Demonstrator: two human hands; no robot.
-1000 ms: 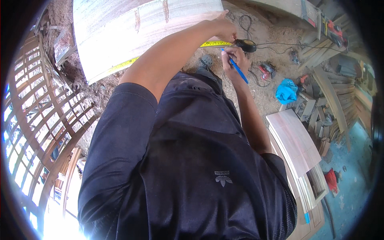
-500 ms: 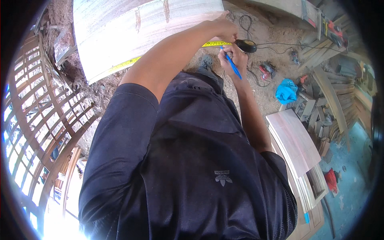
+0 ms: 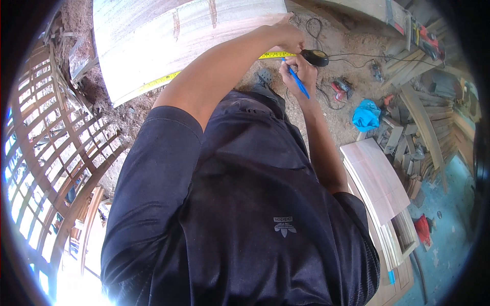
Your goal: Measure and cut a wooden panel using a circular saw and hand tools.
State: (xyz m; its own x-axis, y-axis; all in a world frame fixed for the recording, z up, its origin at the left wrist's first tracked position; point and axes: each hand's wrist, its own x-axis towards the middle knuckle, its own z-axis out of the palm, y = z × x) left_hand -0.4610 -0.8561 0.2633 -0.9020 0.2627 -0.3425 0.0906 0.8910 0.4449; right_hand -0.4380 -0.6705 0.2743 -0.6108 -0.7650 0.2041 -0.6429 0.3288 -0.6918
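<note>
A pale wooden board [image 3: 148,51] with brown streaks lies at the top. Along its near edge runs the yellow blade of a tape measure [image 3: 315,57], its dark case just past the board's right corner. My left hand [image 3: 289,37] is closed at the case, with one digit stretched out over the board's right edge; part of its grip is hidden. Just below, my right hand [image 3: 305,75] pinches a blue pen [image 3: 297,81], whose upper end points toward the tape. The left forearm covers the middle stretch of the blade.
Sawdust covers the ground [image 3: 347,61], crossed by a dark cable. To the right lie a red power tool [image 3: 341,89], a blue bag [image 3: 366,116] and piled wood offcuts [image 3: 408,137]. Stacked panels [image 3: 377,178] stand near my right elbow. A wooden lattice [image 3: 51,148] is at left.
Almost everything is as before. The pen and my right hand have shifted very slightly; the left hand stays at the tape measure.
</note>
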